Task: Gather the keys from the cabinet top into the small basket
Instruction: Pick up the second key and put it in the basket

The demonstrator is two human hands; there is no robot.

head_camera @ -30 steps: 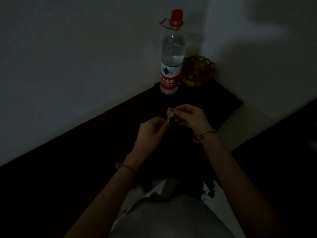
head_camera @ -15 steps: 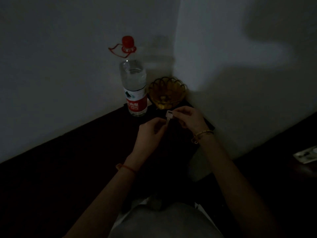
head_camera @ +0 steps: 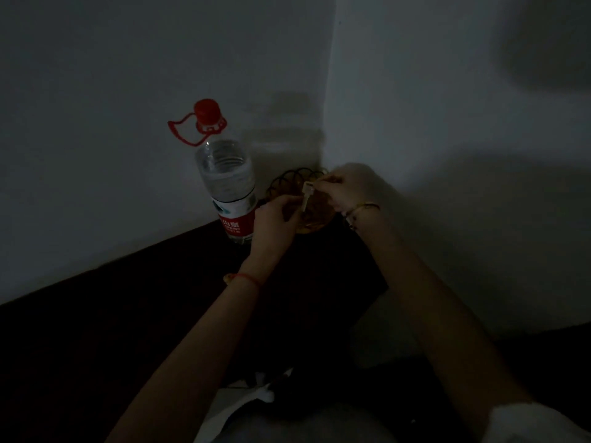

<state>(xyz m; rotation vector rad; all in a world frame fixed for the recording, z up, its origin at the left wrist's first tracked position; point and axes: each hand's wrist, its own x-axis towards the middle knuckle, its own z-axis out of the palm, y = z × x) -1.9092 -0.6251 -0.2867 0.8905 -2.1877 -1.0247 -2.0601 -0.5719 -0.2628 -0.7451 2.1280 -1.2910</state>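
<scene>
Risk: key (head_camera: 306, 197), pinched by right hand (head_camera: 347, 190) and left hand (head_camera: 277, 215) above basket (head_camera: 289, 180), released unevenly, glancing off rim toward bottle (head_camera: 228, 187) at nine o'clock.

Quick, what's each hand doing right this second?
Left hand: fingers curled by the key's lower end; contact cannot be told.
Right hand: pinching the key's head, above the small basket.

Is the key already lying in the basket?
No: the key hangs from the right hand above the basket, with the left hand at its lower end.
</scene>
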